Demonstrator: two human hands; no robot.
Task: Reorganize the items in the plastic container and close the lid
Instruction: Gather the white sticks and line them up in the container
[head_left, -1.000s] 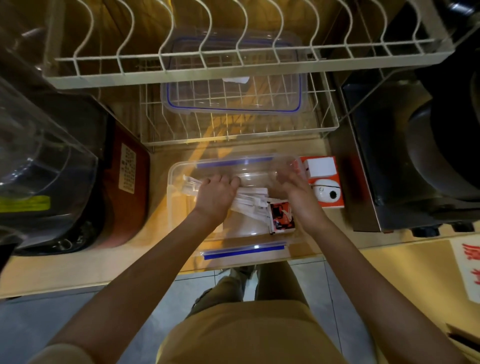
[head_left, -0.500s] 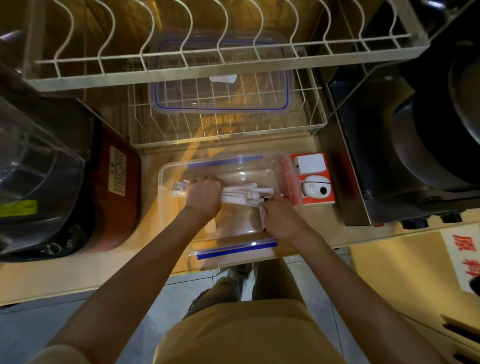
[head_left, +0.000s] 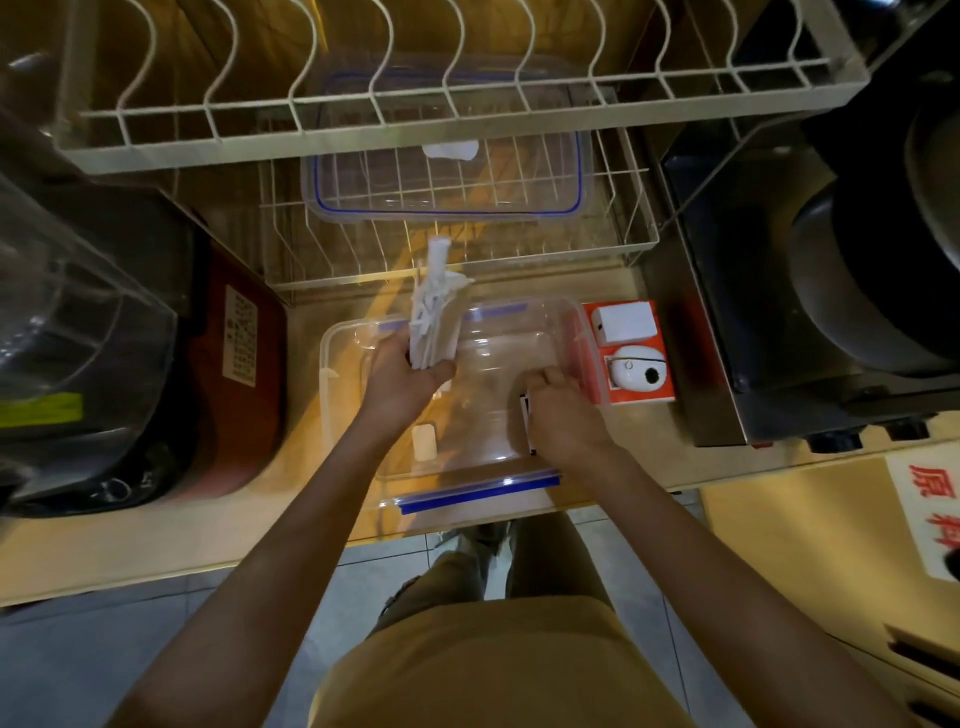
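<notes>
Both bare arms reach forward. The left hand (head_left: 402, 376) is fisted, thumb across. The right hand (head_left: 563, 415) curls, knuckles up.

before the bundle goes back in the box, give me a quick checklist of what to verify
1. Left hand has a firm hold on the white bundle: ok, fingers wrap its lower end and it stands upright.
2. Right hand has the small packet secured: cannot tell, the hand hides most of it.
3. Floor of the clear container is free for the bundle: ok, the middle is bare; only a small white piece lies near the front.
4. Container sits fully on the counter: not ok, its front edge overhangs.
5. Lid within reach: ok, it rests in the wire rack behind.
</notes>
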